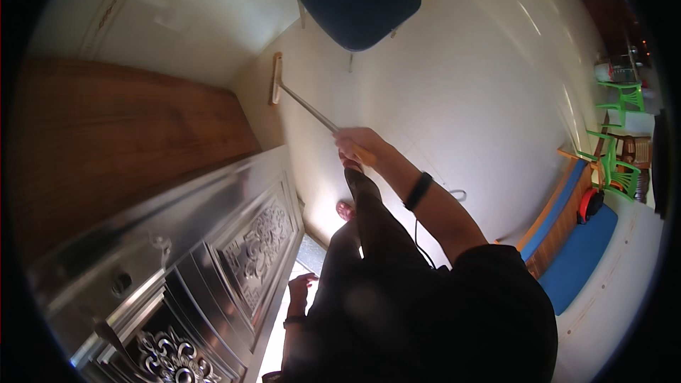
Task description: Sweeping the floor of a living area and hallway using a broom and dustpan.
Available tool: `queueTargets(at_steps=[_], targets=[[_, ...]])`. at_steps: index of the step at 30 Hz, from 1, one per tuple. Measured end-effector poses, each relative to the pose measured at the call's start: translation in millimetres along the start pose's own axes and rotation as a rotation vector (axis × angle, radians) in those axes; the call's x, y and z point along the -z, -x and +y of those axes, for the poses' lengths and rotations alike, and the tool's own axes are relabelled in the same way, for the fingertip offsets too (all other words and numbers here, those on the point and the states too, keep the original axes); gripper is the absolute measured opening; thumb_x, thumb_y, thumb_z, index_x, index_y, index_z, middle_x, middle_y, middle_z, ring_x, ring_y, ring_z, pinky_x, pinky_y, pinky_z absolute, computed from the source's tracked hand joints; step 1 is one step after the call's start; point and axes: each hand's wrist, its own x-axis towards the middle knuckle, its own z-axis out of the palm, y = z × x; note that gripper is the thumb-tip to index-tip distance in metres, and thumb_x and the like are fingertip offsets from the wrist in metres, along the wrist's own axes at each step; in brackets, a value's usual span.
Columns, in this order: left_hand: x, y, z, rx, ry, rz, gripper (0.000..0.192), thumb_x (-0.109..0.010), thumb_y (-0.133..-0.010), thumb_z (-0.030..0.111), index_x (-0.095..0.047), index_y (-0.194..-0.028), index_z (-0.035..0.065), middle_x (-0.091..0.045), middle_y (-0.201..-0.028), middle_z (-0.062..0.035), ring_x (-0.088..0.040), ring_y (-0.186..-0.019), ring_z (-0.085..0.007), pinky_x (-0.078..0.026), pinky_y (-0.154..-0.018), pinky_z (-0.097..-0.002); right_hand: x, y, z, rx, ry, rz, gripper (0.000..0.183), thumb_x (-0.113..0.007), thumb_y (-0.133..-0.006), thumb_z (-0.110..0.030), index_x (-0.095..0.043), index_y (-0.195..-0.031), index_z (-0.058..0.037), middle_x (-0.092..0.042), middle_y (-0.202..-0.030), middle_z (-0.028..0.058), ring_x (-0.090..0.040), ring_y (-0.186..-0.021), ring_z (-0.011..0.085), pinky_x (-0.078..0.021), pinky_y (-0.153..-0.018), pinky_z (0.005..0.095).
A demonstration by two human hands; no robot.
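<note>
My right hand [354, 143] is closed around the orange end of a long-handled broom [311, 106]. The thin shaft runs up and left to a broad, flat head [276, 78], which lies on the pale floor near the end of a wooden surface. My left hand [302, 284] hangs low at my side beside the metal door, with its fingers partly curled and nothing visible in it. A dark band is on each wrist. One foot in a reddish shoe [345, 211] stands beside the door edge.
An ornate silver metal door [255, 244] stands at the left, below a brown wooden surface [133, 117]. A chair with a dark seat [362, 2] is ahead. At the right are a blue-cushioned wooden bench [580, 260] and green plastic chairs [617, 165]. A thin cable hangs beside me.
</note>
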Motion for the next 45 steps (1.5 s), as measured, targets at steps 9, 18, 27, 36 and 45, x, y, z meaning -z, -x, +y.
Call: queueTargets(at_steps=[9,18,27,36,45], targets=[[-19,-7,79,0.005,-0.008,0.042,0.016,-0.046,-0.067,0.001,-0.061,-0.074,0.0008,-0.059,-0.081,-0.0067,-0.054,-0.074,-0.0149,-0.04,-0.064,-0.0254,22,-36,-25,0.028,-0.063,0.283,0.015,-0.044,-0.078,-0.016,-0.044,-0.068,-0.0048,-0.045,-0.053,0.0018,-0.042,-0.04,0.0085,-0.0338,-0.034,0.0189],[-36,-26,111,-0.176,-0.134,-0.134,0.019,-0.04,-0.058,-0.005,-0.058,-0.061,-0.0001,-0.058,-0.082,-0.0101,-0.054,-0.072,-0.016,-0.042,-0.062,-0.0253,19,117,-76,-0.319,-0.045,0.352,0.013,-0.041,-0.082,-0.017,-0.042,-0.072,-0.008,-0.038,-0.056,-0.0037,-0.032,-0.04,0.001,-0.0269,-0.032,0.0137],[-20,-41,107,-0.116,-0.041,-0.13,0.019,-0.039,-0.062,-0.004,-0.057,-0.057,0.0007,-0.058,-0.081,-0.0119,-0.051,-0.063,-0.0144,-0.04,-0.056,-0.0243,-20,-69,-40,-0.231,0.367,-0.034,0.016,-0.044,-0.077,-0.01,-0.048,-0.088,0.0008,-0.048,-0.061,0.003,-0.044,-0.042,0.0093,-0.0378,-0.039,0.0212],[-21,-52,113,-0.142,-0.075,-0.108,0.025,-0.035,-0.065,0.002,-0.058,-0.075,-0.0005,-0.058,-0.077,-0.0093,-0.054,-0.07,-0.0153,-0.041,-0.062,-0.0257,36,21,-52,-0.191,-0.122,0.293,0.012,-0.042,-0.08,-0.013,-0.038,-0.069,-0.0085,-0.036,-0.048,-0.0023,-0.033,-0.034,0.004,-0.0304,-0.029,0.0151],[-18,-51,81,-0.069,0.031,-0.145,0.022,-0.034,-0.073,0.009,-0.054,-0.081,0.0035,-0.057,-0.081,-0.006,-0.053,-0.071,-0.0139,-0.039,-0.059,-0.0237,14,113,-4,-0.292,0.374,0.326,0.029,-0.049,-0.074,-0.01,-0.045,-0.102,-0.0031,-0.042,-0.061,0.0007,-0.035,-0.043,0.0033,-0.0312,-0.035,0.0158]])
